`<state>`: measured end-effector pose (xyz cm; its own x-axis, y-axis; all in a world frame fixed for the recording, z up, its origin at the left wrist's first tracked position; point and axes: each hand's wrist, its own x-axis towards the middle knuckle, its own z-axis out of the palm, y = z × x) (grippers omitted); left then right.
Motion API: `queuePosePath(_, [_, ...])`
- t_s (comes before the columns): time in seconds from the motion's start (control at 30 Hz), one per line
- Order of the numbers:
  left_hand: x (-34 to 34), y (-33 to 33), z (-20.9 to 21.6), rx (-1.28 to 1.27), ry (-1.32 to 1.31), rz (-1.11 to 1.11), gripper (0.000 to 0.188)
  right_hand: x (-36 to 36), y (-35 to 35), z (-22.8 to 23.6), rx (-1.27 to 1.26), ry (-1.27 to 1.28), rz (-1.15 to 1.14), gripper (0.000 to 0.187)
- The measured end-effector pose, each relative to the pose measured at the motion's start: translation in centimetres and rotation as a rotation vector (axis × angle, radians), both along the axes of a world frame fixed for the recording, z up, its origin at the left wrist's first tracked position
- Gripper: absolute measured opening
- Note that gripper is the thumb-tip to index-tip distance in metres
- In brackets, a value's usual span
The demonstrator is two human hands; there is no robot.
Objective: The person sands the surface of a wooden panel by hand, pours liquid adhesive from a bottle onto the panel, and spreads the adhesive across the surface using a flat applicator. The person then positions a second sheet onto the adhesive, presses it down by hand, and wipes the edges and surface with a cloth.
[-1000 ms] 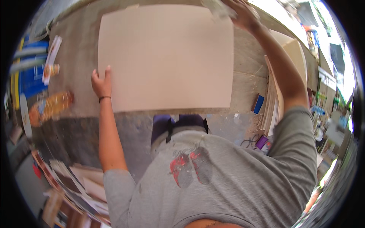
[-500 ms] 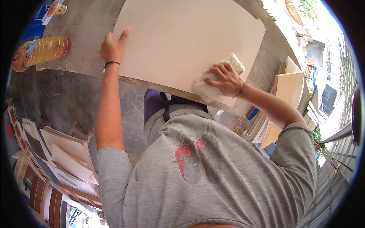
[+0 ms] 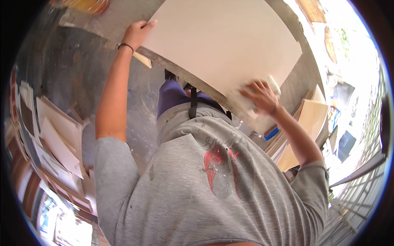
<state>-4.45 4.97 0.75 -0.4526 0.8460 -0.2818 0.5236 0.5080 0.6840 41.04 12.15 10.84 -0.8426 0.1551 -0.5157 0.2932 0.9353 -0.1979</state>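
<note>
A large, smooth, cream-coloured board (image 3: pixel 221 41) lies flat on a worktable. My left hand (image 3: pixel 138 34) grips its left edge, the thumb on top and the other fingers partly hidden at the edge. Near the board's front right corner, my right hand (image 3: pixel 262 96) presses on a bunched whitish cloth (image 3: pixel 274 85). Motion smears the cloth and the fingertips. Part of the cloth shows beyond the knuckles.
Under the board is a grey worktable (image 3: pixel 293 76). A bottle of amber liquid (image 3: pixel 92 5) stands at the far left. Wood panels (image 3: pixel 310 117) lean at the right, and more boards (image 3: pixel 59 135) stand on the left. A small blue object (image 3: pixel 271 133) is beside the right-hand panels.
The view has turned, so the board now sits more slanted and further right. My right hand and the cloth have shifted toward the board's right front corner. The left hand stays at the left edge.
</note>
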Motion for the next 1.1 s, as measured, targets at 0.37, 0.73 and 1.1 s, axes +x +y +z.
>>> queuePosePath(0.37, [0.3,-0.8,-2.8,0.081,-0.498,0.106,0.063,-11.9,1.7,-1.7,-0.035,0.308,0.157,0.057])
queuePosePath(0.73, [-1.1,-0.9,-2.7,0.001,-1.384,0.256,0.095,-25.0,2.0,-4.0,0.095,0.484,0.207,0.052])
queuePosePath(1.1, [-1.4,-1.1,-1.4,0.051,-1.333,0.270,0.101,-31.8,2.3,-4.5,0.209,0.411,0.071,0.046])
